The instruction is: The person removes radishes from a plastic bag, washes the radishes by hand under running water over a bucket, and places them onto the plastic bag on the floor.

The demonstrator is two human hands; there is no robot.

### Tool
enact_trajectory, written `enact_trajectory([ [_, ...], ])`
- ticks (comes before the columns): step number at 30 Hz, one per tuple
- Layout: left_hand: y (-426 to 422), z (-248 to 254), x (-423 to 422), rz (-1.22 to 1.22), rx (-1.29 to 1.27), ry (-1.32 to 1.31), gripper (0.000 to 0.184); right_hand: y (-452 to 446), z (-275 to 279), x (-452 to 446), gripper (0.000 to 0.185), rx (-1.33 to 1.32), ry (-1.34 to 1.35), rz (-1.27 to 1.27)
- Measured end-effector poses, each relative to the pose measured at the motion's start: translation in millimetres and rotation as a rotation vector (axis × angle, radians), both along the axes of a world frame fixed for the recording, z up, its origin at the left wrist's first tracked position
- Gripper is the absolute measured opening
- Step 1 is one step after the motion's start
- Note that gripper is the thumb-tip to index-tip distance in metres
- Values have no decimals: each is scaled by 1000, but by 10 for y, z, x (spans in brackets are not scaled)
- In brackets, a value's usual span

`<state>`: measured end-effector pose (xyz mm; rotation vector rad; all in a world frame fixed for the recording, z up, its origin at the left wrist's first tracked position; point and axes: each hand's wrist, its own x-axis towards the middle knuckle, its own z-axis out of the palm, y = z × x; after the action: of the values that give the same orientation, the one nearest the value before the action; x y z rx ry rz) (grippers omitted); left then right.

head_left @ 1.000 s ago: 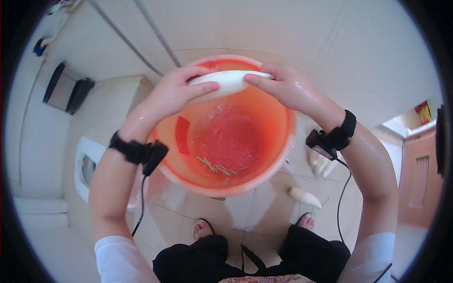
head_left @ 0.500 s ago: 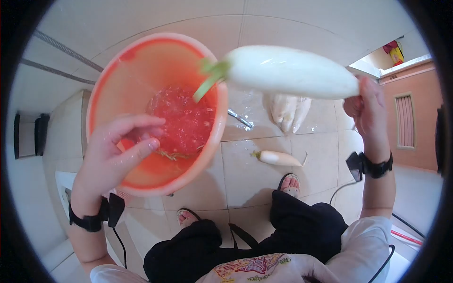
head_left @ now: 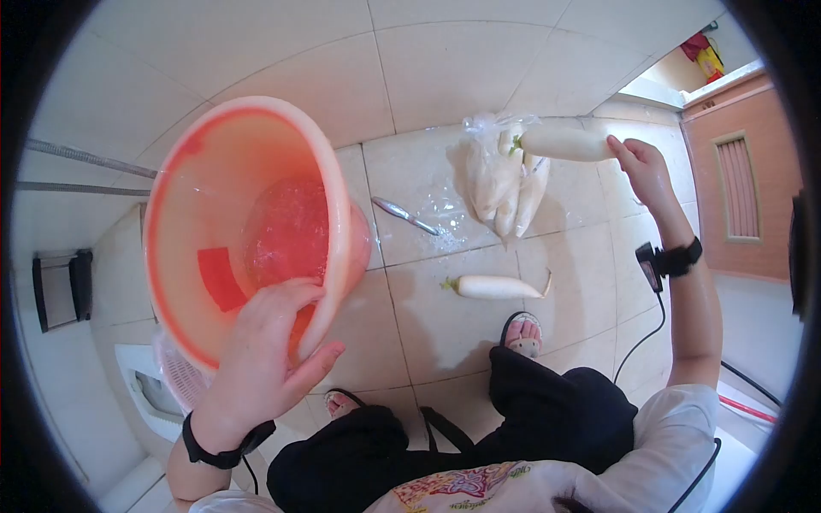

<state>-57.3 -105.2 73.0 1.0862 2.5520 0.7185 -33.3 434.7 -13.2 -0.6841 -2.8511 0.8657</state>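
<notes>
My right hand (head_left: 643, 171) is closed on the root end of a white radish (head_left: 564, 144). The radish is level, its short green top pointing left, over or against a clear plastic bag of white radishes (head_left: 496, 184); whether they touch I cannot tell. My left hand (head_left: 272, 346) grips the near rim of a pink-orange bucket (head_left: 329, 162), fingers inside and thumb outside. Reddish-looking water (head_left: 291, 227) lies in the bottom of the bucket. Another white radish (head_left: 496, 287) with a thin curled root lies on the tiles in front of my feet.
A silver peeler or knife-like tool (head_left: 404, 215) lies on the wet tiled floor (head_left: 428, 342) between bucket and bag. Behind the bucket on the left stand a pink mesh basket (head_left: 178, 369) and a white floor fixture (head_left: 145, 389). Metal hoses (head_left: 94, 158) run along the left wall.
My right hand has carried the radish away from the bucket, forward and down to the bag. My left hand has gone from above the bucket's inside to its rim, and the bucket leans differently.
</notes>
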Motion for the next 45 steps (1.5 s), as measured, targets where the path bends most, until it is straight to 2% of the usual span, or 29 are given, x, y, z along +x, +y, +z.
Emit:
enact_trajectory([
  [2, -23, -94, 66, 144, 23, -184, 57, -6, -62, -245, 56, 3, -55, 6],
  [5, -67, -226, 111, 138, 56, -169, 58, -25, -112, -576, 59, 12, -119, 80],
  [7, -61, -206, 93, 117, -10, -155, 57, 1, -198, -816, 60, 28, -309, 172],
  [8, -58, -200, 79, 96, -75, -138, 56, -22, -242, -861, 60, 27, -310, 175],
  [11, -44, -234, 65, 61, -61, -69, 54, -306, -311, -969, 62, 5, -306, 146],
  [14, -66, -298, 37, 68, 18, -139, 55, -533, -436, -825, 55, 447, -156, 208],
  [15, -80, -308, 22, 73, 15, -152, 55, -606, -493, -758, 55, 443, -168, 216],
  [17, -92, -324, 19, 25, 6, -170, 56, -772, -597, -604, 51, 659, -83, 236],
  [19, -81, -308, 22, 18, 10, -151, 57, -878, -752, -495, 48, 662, -105, 285],
  [23, -97, -321, 8, 20, 50, -152, 56, -900, -1227, -488, 48, 458, -249, 344],
  [24, -102, -321, 11, 22, 47, -153, 56, -904, -1271, -522, 46, 355, -299, 332],
  [31, -126, -332, -1, 6, 50, -181, 58, -962, -1243, -710, 43, 306, -599, 405],
  [33, -122, -341, 7, 7, 48, -202, 58, -972, -1271, -589, 38, 417, -337, 459],
  [34, -89, -328, 6, 31, 54, -169, 57, -1046, -1179, -547, 38, 413, -351, 459],
  [36, -68, -316, 17, 52, 63, -153, 56, -1204, -989, -488, 31, 628, 442, 594],
  [37, -88, -310, 11, 40, 35, -211, 56, -1231, -994, -394, 31, 629, 431, 595],
  [39, -105, -320, 25, 24, 11, -272, 57, -1313, -1019, -119, 32, 315, 233, 732],
  [41, -117, -323, 33, 37, 16, -226, 57, -1462, -1257, 201, 41, 93, -161, 831],
  [43, -132, -351, 45, 30, 43, -207, 57, -1672, -1383, 470, 52, 198, -478, 907],
  [45, -108, -349, 46, 33, 64, -187, 57, -1742, -1498, 737, 57, 275, -456, 937],
])
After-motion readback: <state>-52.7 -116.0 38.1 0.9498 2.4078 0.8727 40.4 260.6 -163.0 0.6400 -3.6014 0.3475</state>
